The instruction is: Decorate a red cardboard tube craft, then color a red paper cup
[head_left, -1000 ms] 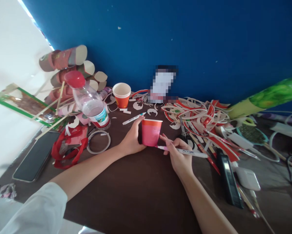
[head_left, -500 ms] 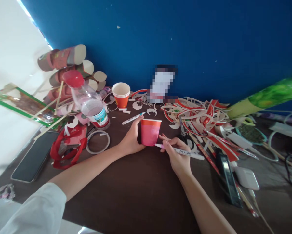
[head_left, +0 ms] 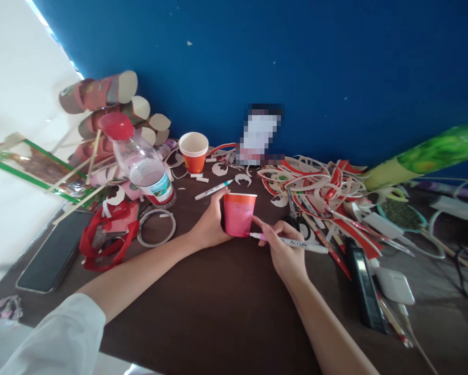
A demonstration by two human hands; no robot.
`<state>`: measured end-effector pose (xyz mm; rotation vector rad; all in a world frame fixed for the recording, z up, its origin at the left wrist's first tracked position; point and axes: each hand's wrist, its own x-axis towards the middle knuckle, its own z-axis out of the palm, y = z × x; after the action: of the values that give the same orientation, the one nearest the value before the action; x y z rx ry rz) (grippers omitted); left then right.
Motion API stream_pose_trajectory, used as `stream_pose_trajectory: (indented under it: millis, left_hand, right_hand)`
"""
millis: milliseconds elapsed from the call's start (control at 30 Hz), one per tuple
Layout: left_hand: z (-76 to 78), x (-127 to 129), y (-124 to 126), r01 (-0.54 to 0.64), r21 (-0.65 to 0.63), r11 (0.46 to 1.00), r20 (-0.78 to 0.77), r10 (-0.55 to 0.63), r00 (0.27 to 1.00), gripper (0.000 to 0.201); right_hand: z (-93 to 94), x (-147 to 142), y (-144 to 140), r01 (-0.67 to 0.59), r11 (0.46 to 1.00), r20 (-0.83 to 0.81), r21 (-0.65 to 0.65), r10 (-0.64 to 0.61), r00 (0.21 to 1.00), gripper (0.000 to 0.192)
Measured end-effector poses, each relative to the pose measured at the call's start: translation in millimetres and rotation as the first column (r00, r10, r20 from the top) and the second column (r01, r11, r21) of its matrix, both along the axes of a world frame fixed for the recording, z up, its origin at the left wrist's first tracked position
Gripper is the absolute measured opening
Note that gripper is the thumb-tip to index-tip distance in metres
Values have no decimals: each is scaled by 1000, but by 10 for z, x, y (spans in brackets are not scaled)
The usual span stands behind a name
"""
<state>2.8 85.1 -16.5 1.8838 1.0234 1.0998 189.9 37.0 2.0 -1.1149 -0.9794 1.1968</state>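
My left hand [head_left: 211, 221] grips a paper cup [head_left: 239, 216] from its left side; some of its fingers are hidden behind the cup. Pink paint covers most of the cup's wall, with an orange band left under the white rim. In my right hand [head_left: 284, 245] is a white acrylic paint marker [head_left: 302, 245], held like a pen. Its pink tip is at the cup's lower right edge. Behind my left hand lies a second marker [head_left: 214, 189] with a teal tip, uncapped. Small white caps [head_left: 199, 178] rest beyond it.
Stacked orange cups [head_left: 194, 152] stand at the back. On the left are a red-capped bottle [head_left: 144, 166], a phone [head_left: 54, 252] and a red ribbon [head_left: 109, 234]. Cut paper strips [head_left: 316, 182], scissors [head_left: 295, 211], a black box cutter [head_left: 365, 286] and a white case [head_left: 395, 285] lie right.
The cup has shifted slightly down and left and tilted a little in my left hand. My right hand keeps the marker tip by its lower edge.
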Motion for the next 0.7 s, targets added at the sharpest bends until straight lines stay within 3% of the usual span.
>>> stream_pose_trajectory:
  millis: [700]
  left_hand:
    - [-11,6,-11,-39,22,999,0,39,999,113]
  right_hand:
    - [90,-58,-19,-27,999,140,26,23,990,35]
